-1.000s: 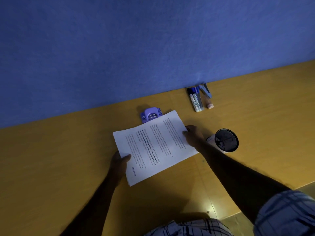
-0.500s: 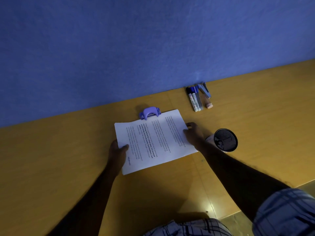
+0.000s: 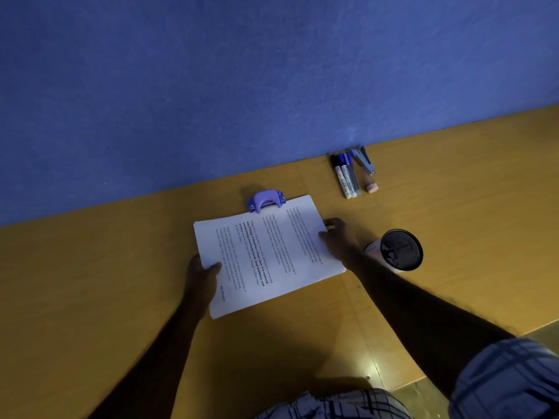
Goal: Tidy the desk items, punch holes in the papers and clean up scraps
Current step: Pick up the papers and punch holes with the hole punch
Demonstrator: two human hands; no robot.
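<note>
A stack of white printed papers [image 3: 272, 252] lies on the yellow-brown desk [image 3: 90, 282]. Its far edge sits in the mouth of a purple hole punch [image 3: 265, 200] that stands near the blue wall. My left hand [image 3: 203, 275] grips the papers' near left edge, thumb on top. My right hand [image 3: 338, 237] holds the right edge, fingers on the sheet. No scraps show on the desk.
Two markers [image 3: 343, 176], a pen, a blue stapler [image 3: 364, 160] and a small pink eraser [image 3: 371, 187] lie in a row against the blue partition wall [image 3: 272, 86]. A black mesh pen cup [image 3: 400, 249] stands just right of my right hand. The desk's front edge runs at lower right.
Both hands pushed the papers away from me, and the far edge slid into the hole punch, covering its lower part. The stack also turned a little squarer to the wall.
</note>
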